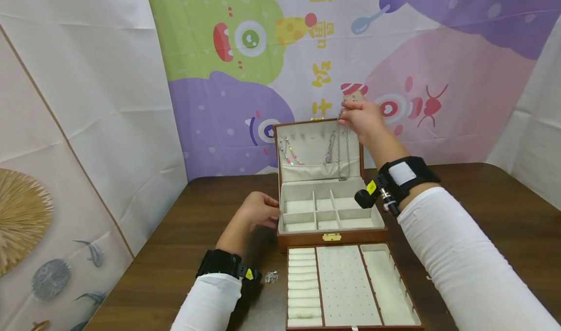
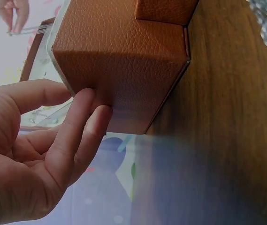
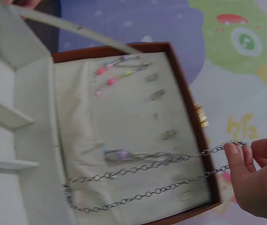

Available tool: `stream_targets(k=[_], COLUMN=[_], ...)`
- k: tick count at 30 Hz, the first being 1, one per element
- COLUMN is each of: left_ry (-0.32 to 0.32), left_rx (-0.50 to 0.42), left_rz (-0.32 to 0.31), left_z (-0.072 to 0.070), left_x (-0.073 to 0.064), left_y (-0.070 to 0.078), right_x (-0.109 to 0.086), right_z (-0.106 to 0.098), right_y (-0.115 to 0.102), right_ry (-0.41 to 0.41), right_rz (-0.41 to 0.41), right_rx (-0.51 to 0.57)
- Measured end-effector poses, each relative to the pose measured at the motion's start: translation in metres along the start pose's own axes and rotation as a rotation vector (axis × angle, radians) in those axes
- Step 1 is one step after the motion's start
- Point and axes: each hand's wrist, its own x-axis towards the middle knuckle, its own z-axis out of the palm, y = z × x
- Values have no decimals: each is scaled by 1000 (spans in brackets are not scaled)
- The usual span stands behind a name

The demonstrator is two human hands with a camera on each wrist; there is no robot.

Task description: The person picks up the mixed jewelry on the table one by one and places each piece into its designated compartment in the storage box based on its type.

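My right hand (image 1: 361, 119) pinches a silver chain necklace (image 3: 142, 167) at its top, above the raised lid of a brown jewelry box (image 2: 119, 51). The chain hangs in a long loop in front of the lid's pale lining (image 1: 307, 143). Inside the lid, a beaded necklace with pink and yellow beads (image 3: 110, 80) hangs at one side, and another with a purple bead (image 3: 123, 154) hangs near the chain. My left hand (image 1: 258, 209) rests its fingertips on the box's side wall, thumb at the upper rim.
Six bare compartments (image 1: 324, 204) fill the box's base. In front lies a removable tray (image 1: 348, 285) with ring rolls, a dotted panel and a long slot. A small heap of silver chain (image 1: 271, 276) sits on the dark wooden table (image 1: 175, 253), left of the tray. A printed cloth (image 1: 228, 97) hangs behind.
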Motion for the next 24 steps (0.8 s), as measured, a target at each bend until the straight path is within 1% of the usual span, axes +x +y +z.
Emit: stream_targets(k=[4, 8, 12, 15, 17, 24], left_ry=[2, 1, -6, -6, -4, 1], left_rx=[4, 8, 6, 3, 4, -1], left_rz=[5, 6, 11, 15, 14, 21], left_z=[1, 2, 3, 3, 3, 0], left_x=[-1, 0, 1, 0, 0, -1], left_y=[0, -1, 0, 1, 1, 1], right_x=[4, 8, 13, 17, 19, 23], right_z=[-3, -6, -9, -8, -7, 0], right_y=[17, 29, 35, 36, 35, 26], right_ry=[35, 68, 115, 112, 98, 60], right_rz=[34, 97, 155, 181, 199, 222], right_rx=[34, 82, 175, 231, 229, 109])
